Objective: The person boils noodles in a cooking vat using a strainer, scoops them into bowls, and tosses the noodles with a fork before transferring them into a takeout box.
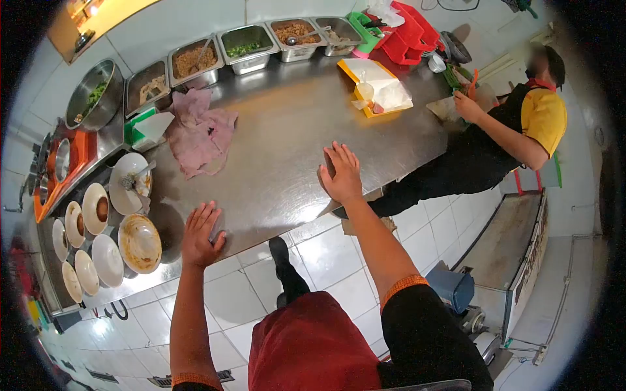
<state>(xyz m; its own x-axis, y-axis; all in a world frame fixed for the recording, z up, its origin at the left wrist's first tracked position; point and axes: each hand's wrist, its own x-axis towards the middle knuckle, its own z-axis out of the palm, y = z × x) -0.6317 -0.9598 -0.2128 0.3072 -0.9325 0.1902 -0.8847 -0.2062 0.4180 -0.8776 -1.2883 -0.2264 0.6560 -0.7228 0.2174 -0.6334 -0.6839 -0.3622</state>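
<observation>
My left hand (pixel 203 236) lies flat near the front edge of the steel table (pixel 274 143), fingers spread and holding nothing. To its left is a used bowl (pixel 139 244) smeared with brown sauce. My right hand (pixel 341 174) rests on the tabletop further right, its fingers stretched out and nothing in them. Beyond that hand sits an open yellow box (pixel 376 88) lined with white paper, with small packets inside. A crumpled pink cloth (pixel 199 133) lies on the table beyond my left hand.
Steel pans of food (pixel 242 49) line the back. Several dishes (pixel 107 260) stand at the left, below a large metal bowl (pixel 94 94). Red plastic trays (pixel 409 36) are at the back right. A co-worker (pixel 515 130) in a yellow shirt holds an orange object (pixel 473 85).
</observation>
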